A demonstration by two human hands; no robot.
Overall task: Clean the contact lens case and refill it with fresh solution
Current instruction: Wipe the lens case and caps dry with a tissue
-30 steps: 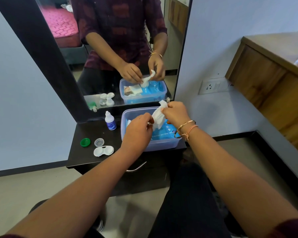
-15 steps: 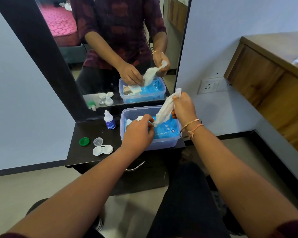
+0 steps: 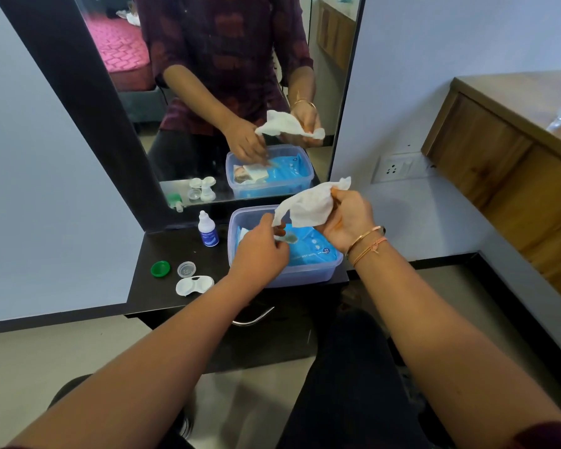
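1. Vs half a sec ago: the wet wipe point(image 3: 308, 207) is fully out of the blue wipes pack point(image 3: 314, 252). It hangs loose & spread just above centre of frame, no longer stretched taut from the pack's slot. The right hand point(image 3: 347, 222) has lifted w/ it.
2. The contact lens case point(image 3: 193, 285), white & open, is unmoved at lower left of the black shelf point(image 3: 162, 241). The green cap point(image 3: 160, 268) & clear cap point(image 3: 186, 269) sit just behind it, and the solution bottle point(image 3: 207, 230) stands further back by the mirror point(image 3: 208, 92). All are in the same spots.
3. Hard to see: fingertips of the left hand point(image 3: 259, 251) are tucked under the wipe's lower corner. Can't tell if they pinch the wipe, the pack's flap or nothing. Pack print is too small to read. The left hand covers part of the clear plastic box point(image 3: 305, 277).
4. Right hand: raised right of centre, thumb & fingers clamped on the wipe's top edge, bangles point(image 3: 366, 239) on the wrist.
5. Left hand: back facing up, fingers curled down over the pack inside the box, thumb beside the wipe's lower corner.
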